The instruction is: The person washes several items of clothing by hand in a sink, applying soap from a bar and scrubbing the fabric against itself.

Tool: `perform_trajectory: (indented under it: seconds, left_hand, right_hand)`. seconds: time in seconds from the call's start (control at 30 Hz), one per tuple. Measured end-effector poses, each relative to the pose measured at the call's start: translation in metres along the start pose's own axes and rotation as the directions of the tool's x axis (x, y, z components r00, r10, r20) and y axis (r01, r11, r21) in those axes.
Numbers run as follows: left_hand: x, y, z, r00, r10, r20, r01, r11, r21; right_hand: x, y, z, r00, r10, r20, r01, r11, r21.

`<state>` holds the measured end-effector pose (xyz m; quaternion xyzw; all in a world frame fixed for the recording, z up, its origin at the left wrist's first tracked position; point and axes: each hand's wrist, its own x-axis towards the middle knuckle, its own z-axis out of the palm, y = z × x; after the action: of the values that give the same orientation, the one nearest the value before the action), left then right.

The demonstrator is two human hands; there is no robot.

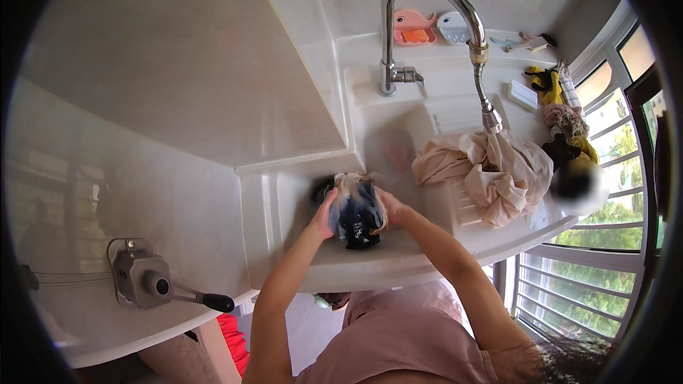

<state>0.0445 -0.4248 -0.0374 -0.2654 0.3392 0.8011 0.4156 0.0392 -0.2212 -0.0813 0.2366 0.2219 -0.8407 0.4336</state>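
My left hand (326, 217) and my right hand (390, 206) grip a bunched bundle of wet-looking cloth (358, 213) from both sides, over the basin of a white laundry sink (299, 192). The bundle is dark with pale and tan parts, slightly blurred, and bears white lettering. Another dark piece of cloth (322, 190) lies just behind my left hand, partly hidden. To the right, a heap of pale pink fabric (496, 170) rests on the sink's ribbed washboard (467, 205). My fingertips are partly hidden by the cloth.
A chrome gooseneck faucet (388, 48) arches over the sink, its spray head (492, 119) above the pink fabric. Behind stand two whale-shaped soap dishes (414, 26), brushes (528, 45) and a white soap bar (522, 95). Small garments (566, 120) line the right edge. A wall-mounted crank (144, 277) is at left.
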Motion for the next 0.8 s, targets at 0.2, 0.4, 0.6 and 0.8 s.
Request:
perform_trajectory:
  seconds: [0.2,0.4,0.6,0.8]
  left_hand:
    - [-0.027,0.023,-0.019,0.987,0.158,0.039,-0.159,0.987,0.019]
    - [-0.059,0.06,0.002,0.977,0.126,-0.174,-0.098,0.982,0.162]
    - [-0.038,0.065,-0.021,0.97,0.155,-0.185,-0.108,0.965,0.24]
    - [-0.041,0.063,-0.01,0.976,0.154,-0.155,-0.111,0.96,0.257]
  right_hand:
    - [-0.007,0.007,0.039,0.997,0.026,0.078,-0.025,1.0,-0.006]
    - [0.018,0.011,-0.037,0.975,-0.125,-0.186,0.026,0.886,-0.462]
    - [-0.017,0.005,-0.016,0.901,-0.417,-0.118,-0.264,-0.313,-0.912]
    - [-0.049,0.004,0.032,0.828,-0.5,0.252,-0.04,-0.502,-0.864]
